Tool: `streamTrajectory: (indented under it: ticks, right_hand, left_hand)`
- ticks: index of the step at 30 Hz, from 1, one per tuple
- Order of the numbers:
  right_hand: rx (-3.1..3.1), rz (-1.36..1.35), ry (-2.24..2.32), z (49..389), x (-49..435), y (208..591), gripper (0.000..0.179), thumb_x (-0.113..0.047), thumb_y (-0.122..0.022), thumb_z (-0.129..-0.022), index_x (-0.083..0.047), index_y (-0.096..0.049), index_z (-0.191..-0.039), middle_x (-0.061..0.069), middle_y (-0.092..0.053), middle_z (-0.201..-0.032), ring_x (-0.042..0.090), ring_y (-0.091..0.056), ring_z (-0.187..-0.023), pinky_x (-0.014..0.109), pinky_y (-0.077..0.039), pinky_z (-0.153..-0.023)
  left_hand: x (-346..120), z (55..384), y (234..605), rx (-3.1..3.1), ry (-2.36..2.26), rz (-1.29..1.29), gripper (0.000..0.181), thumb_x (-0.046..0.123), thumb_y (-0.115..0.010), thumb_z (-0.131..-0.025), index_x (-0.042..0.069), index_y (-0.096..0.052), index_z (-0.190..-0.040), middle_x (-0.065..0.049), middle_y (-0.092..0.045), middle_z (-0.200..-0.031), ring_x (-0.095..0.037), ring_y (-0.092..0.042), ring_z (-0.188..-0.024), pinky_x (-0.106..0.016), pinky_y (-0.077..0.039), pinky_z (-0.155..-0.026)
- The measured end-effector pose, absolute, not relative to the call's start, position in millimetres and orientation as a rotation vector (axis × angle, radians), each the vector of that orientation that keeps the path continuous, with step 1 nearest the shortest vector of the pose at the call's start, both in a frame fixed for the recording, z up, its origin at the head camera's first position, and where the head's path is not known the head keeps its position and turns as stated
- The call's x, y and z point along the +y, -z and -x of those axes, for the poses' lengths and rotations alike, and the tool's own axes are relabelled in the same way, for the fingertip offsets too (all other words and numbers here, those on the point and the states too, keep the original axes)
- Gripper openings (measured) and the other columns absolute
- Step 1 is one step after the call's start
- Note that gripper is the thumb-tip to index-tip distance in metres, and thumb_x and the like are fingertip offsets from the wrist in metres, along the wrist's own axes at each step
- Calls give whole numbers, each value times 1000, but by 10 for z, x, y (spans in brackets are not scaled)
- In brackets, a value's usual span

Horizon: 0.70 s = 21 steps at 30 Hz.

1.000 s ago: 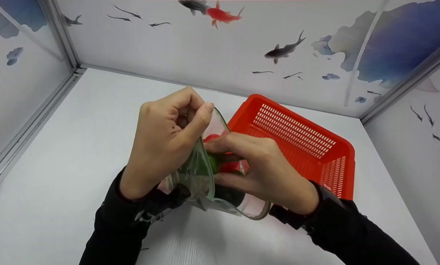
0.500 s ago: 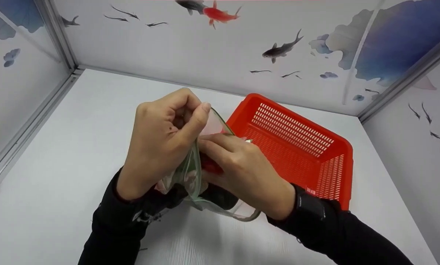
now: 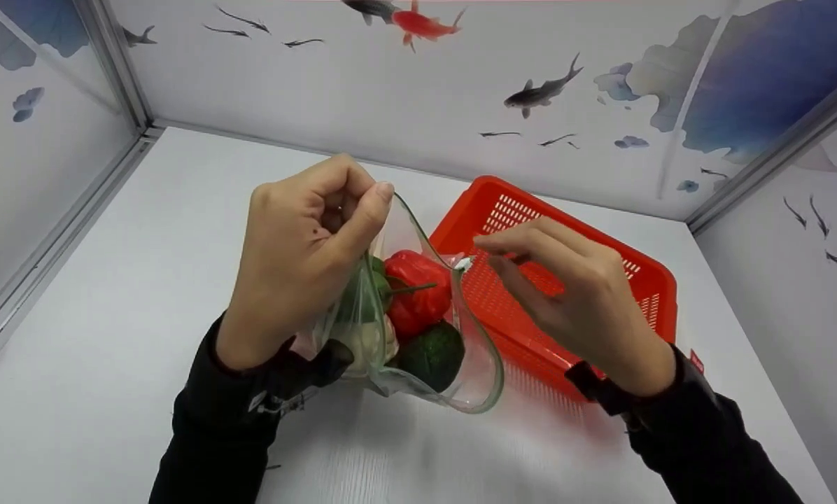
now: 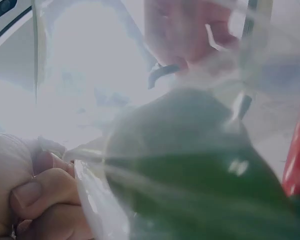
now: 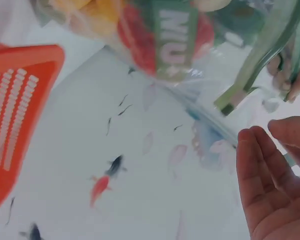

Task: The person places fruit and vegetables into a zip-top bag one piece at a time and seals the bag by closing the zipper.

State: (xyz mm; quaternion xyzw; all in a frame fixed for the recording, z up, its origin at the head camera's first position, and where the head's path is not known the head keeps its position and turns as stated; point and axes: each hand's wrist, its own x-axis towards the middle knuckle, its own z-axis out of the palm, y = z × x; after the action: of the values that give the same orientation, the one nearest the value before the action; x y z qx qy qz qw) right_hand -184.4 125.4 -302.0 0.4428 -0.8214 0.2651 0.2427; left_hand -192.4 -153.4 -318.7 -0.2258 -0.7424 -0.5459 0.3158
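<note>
My left hand (image 3: 306, 259) pinches the top rim of a clear zip bag (image 3: 478, 350) with a green edge, and the bag's mouth gapes toward me. Inside it a red bell pepper (image 3: 418, 290) with a green stem lies above a dark green avocado-like item (image 3: 434, 355). Green and pale items show through the plastic at the left. In the right wrist view, yellow items (image 5: 95, 15) and a printed label (image 5: 175, 40) show on the bag. My right hand (image 3: 572, 301) is apart from the bag, over the basket, its fingers extended and holding nothing.
A red slotted plastic basket (image 3: 660, 280) stands on the white table (image 3: 145, 315) just right of the bag. White panels (image 3: 404, 105) printed with fish close in the back and sides.
My right hand has come out of the bag's mouth and moved right over the basket. The red pepper now lies uncovered in the bag. My left hand keeps its pinch on the rim.
</note>
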Motion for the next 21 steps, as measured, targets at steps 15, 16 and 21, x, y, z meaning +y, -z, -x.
streamTrajectory:
  ticks: [15, 16, 21]
  right_hand:
    - [-2183, -1496, -554, 2144, 1157, 3189, 29, -4, -83, -91, -10, -80, -119, 6, -78, -114, 20, -74, -102, 23, -60, -96]
    - [-2175, -1492, -580, 2153, 1158, 3191, 26, -4, -83, -91, -9, -80, -116, 6, -79, -111, 20, -74, -101, 21, -58, -97]
    - [-2181, -1420, -656, 2187, 1170, 3206, 19, -3, -84, -90, -7, -78, -108, 6, -77, -98, 20, -71, -91, 12, -53, -96]
  left_hand:
    - [-1621, 1930, 3184, -1981, 1427, 670, 27, 25, -67, -105, 12, -67, -81, 10, -53, -64, -12, -44, -53, -24, -32, -47]
    - [-1634, 1927, 3178, -1983, 1430, 667, 27, 25, -67, -105, 12, -67, -81, 10, -53, -64, -12, -44, -53, -24, -32, -47]
    - [-1715, 1872, 3130, -1992, 1456, 641, 25, 22, -68, -104, 11, -68, -82, 8, -53, -66, -14, -44, -55, -24, -32, -49]
